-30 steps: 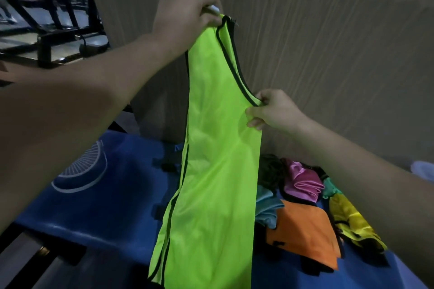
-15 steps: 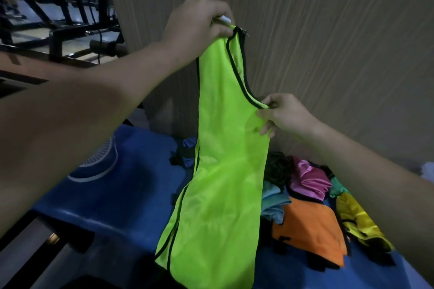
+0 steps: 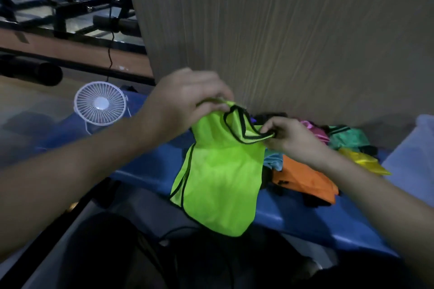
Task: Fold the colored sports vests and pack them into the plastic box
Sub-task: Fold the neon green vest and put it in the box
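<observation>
Item: 1 neon green vest (image 3: 220, 171), black-trimmed, held up over the near edge of the blue desk (image 3: 145, 166), its lower hem hanging past that edge. Left hand (image 3: 185, 103): fingers pinch the top of one shoulder strap. Right hand (image 3: 288, 136): fingers pinch the other strap at the neckline trim. Both grips are closed on cloth, the 2 hands near each other, so the vest hangs doubled lengthwise. Also on the desk: a heap of unfolded vests (image 3: 328, 148) in pink, teal, orange and yellow, just right of the green one; a white fan (image 3: 100, 103) at far left; a pale plastic box (image 3: 413, 157), partly cut off at the right edge. Handling note, as judgement: match the 2 straps trim to trim before lowering, lay the body flat on bare desk, then fold hem toward neckline; the thin slippery cloth likely slides if either pinch loosens early.
</observation>
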`<action>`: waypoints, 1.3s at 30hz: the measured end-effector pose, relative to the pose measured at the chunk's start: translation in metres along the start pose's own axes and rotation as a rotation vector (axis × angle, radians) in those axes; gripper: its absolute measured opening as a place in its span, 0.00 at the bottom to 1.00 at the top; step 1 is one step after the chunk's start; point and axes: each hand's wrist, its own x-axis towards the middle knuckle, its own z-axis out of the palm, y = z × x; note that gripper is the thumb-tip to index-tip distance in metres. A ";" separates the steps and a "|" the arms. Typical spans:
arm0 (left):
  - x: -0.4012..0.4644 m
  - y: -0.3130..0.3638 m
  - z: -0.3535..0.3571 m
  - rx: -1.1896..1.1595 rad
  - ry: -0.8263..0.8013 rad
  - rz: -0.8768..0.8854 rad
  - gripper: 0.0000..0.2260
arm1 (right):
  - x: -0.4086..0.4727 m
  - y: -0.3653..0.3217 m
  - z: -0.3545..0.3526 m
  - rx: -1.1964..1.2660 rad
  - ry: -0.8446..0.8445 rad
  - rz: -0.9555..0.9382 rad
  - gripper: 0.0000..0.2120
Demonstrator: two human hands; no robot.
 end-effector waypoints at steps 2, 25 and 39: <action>-0.030 0.015 0.013 -0.002 -0.030 0.036 0.09 | -0.012 0.007 0.015 -0.060 -0.004 -0.042 0.14; -0.186 0.057 0.115 -0.221 -0.776 -0.058 0.18 | -0.061 0.043 0.058 -0.275 -0.030 -0.117 0.18; -0.039 -0.098 0.150 -0.360 -0.596 -0.885 0.22 | 0.065 0.040 0.025 -0.474 -0.078 0.238 0.23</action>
